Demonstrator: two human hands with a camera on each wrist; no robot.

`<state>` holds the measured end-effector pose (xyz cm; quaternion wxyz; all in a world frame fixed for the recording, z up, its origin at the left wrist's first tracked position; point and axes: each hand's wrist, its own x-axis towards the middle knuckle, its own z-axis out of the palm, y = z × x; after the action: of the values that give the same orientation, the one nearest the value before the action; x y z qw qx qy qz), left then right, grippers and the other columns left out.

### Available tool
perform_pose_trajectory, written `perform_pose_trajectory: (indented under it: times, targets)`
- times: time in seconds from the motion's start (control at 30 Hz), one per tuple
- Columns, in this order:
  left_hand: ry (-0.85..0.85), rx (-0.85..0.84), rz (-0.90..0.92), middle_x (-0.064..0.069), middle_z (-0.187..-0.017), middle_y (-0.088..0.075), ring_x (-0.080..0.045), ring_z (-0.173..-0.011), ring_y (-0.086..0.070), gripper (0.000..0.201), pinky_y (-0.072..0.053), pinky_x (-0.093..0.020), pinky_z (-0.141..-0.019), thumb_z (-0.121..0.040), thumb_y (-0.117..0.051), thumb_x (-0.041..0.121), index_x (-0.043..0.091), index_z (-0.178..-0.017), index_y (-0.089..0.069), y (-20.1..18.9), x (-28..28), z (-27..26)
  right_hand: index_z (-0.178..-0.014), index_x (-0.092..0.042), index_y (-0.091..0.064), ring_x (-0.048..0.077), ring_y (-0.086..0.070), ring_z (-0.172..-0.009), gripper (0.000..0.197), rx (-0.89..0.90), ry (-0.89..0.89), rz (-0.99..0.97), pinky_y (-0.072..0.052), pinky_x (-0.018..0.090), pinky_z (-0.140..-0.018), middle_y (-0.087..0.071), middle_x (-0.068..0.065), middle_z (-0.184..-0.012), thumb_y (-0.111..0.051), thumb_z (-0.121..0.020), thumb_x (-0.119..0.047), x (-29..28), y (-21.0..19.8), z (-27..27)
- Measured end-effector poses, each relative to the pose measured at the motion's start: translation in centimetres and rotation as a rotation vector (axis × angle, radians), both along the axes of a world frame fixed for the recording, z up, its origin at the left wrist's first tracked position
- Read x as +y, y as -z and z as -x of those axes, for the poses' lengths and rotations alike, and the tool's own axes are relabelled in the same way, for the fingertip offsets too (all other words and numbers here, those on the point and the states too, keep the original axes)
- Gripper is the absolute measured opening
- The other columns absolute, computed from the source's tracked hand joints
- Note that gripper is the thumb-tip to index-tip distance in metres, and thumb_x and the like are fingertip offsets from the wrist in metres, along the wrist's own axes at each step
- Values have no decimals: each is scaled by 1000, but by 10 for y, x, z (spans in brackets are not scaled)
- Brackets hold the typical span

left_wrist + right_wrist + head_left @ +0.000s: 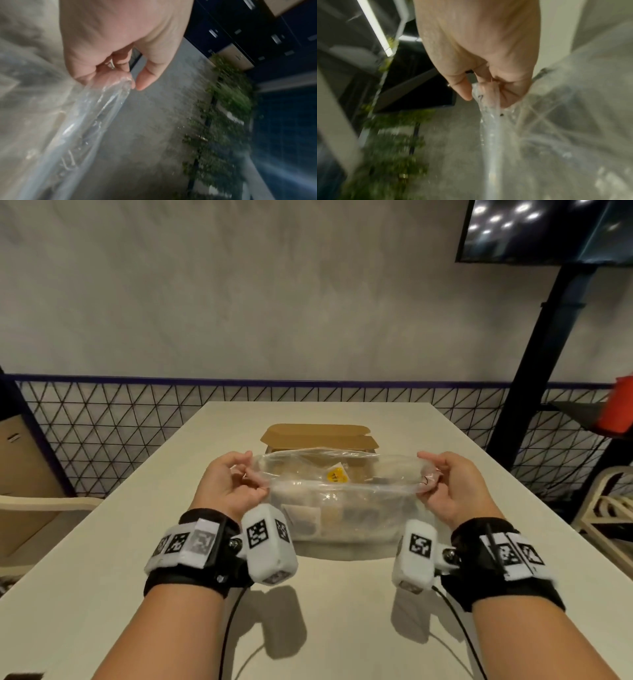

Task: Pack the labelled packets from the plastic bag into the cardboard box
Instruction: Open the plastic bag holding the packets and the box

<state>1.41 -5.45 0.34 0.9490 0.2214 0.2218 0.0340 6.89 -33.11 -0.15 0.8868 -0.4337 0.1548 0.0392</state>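
Note:
A clear plastic bag stands on the white table, stretched between my hands. My left hand grips the left end of its rolled rim. My right hand grips the right end. Inside the bag lie several packets, one with a yellow label. An open cardboard box sits just behind the bag, its flaps folded back; the bag hides most of its front.
A black wire-mesh fence runs behind the table. Cream chairs stand at the left and the right. A dark post carries a screen at the upper right. Cables trail from both wristbands across the near table.

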Motion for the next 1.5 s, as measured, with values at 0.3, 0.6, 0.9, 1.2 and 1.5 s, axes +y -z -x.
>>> perform_pose_trajectory:
  times: [0.3, 0.6, 0.9, 1.2, 1.5]
  targets:
    - [154, 7, -758, -4, -73, -65, -8, -40, -57, 29, -50, -21, -52, -88, -54, -5, 12, -111, -55, -5, -10, 1, -74, -8, -62, 15, -34, -50, 24, -118, -52, 774, -29, 26, -48, -42, 4, -62, -52, -93, -20, 8, -2, 2]
    - [62, -22, -1208, 2, -59, -53, -13, -51, -39, 14, -35, -26, -51, -85, -66, 17, 13, -72, -61, 3, -3, 2, -61, -14, -44, 16, -30, -48, 35, 29, 27, 600, -25, 25, -43, -37, 4, -61, -45, -96, -20, 8, -4, -2]
    - [148, -126, -1186, 6, -54, -51, -7, -41, -40, 16, -35, -20, -44, -88, -61, 22, 16, -74, -58, 1, -4, 5, -62, -15, -47, 13, -33, -48, 36, 72, 45, 489, -28, 26, -47, -41, -1, -62, -46, -97, -21, 5, -1, -6]
    - [121, -64, -1317, 6, -61, -47, -10, -58, -42, 28, -36, -24, -56, -95, -47, 37, 20, -88, -68, -6, -16, 10, -75, -13, -54, 19, -43, -56, 25, -42, -20, 563, -35, 28, -53, -46, 3, -66, -54, -93, -29, 5, -1, -2]
    - [57, 12, -1253, -1, -74, -54, -15, -57, -35, 29, -33, -27, -57, -94, -52, 28, 16, -71, -64, -6, -16, 3, -62, -14, -55, 15, -40, -55, 27, -204, -69, 849, -34, 25, -54, -49, 3, -63, -63, -87, -23, -5, 2, 2]
